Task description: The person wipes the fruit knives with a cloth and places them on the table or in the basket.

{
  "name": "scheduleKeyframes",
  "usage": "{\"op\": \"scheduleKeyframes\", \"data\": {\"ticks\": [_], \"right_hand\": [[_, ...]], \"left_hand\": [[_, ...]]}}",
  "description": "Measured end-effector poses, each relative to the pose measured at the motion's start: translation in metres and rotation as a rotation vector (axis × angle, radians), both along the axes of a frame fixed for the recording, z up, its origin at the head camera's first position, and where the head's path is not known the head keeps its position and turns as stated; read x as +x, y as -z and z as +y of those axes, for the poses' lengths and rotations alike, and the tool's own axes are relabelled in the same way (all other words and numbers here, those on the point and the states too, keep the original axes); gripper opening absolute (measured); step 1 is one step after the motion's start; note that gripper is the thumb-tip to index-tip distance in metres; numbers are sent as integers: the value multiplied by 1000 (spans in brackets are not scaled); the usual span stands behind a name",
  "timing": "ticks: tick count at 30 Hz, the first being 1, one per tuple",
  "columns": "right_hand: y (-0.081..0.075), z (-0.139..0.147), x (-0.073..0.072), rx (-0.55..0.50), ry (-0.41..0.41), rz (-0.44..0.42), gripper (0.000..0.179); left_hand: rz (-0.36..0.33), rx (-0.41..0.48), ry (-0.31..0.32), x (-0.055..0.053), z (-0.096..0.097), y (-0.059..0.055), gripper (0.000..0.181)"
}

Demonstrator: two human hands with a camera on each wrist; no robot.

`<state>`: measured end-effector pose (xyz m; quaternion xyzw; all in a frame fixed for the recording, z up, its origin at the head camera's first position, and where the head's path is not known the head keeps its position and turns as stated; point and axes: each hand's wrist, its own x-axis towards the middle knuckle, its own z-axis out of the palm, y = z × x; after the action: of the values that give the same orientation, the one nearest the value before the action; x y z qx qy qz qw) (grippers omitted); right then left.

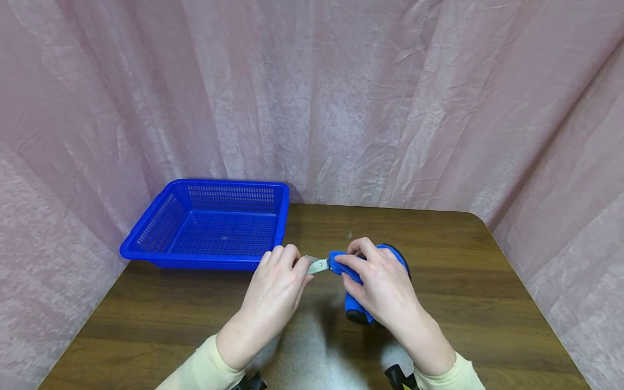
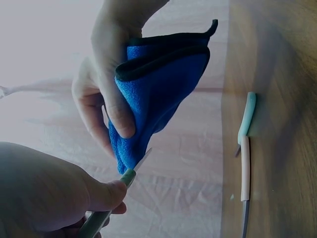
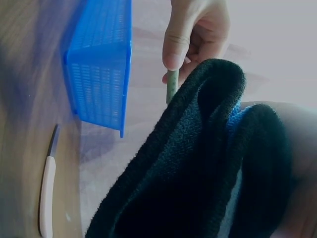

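My left hand (image 1: 277,283) holds a knife by its light green handle (image 1: 319,266), which has a rivet near the front end. In the left wrist view a pointed bit of metal blade (image 2: 143,158) shows beside the cloth; the rest of the blade is hidden. My right hand (image 1: 385,283) pinches a folded blue cloth (image 2: 171,89) with black edging around the front of the knife. The cloth's loose part hangs below the right hand. In the right wrist view the cloth fills much of the foreground and covers part of the knife.
A blue plastic basket (image 1: 205,258) stands at the back left of the wooden table (image 1: 453,260). On the tabletop lie a mint-handled utensil (image 2: 247,114) and a knife with a pale pink handle (image 2: 245,168). Pink curtains (image 1: 370,108) hang behind and at the sides.
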<state>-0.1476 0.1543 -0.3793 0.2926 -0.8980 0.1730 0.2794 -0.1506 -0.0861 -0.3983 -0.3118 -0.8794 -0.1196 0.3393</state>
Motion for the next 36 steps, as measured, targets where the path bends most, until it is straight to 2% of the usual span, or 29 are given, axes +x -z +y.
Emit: {"op": "scheduleKeyframes", "data": {"ticks": [20,36], "right_hand": [[-3,8,-3,-21,93,-33,32],[-3,17,-6,-49,195,-111,30]], "left_hand": [[-22,-8,-3,0,-1,-1,26],[-12,0,2,-1,-1,-1,25]]}}
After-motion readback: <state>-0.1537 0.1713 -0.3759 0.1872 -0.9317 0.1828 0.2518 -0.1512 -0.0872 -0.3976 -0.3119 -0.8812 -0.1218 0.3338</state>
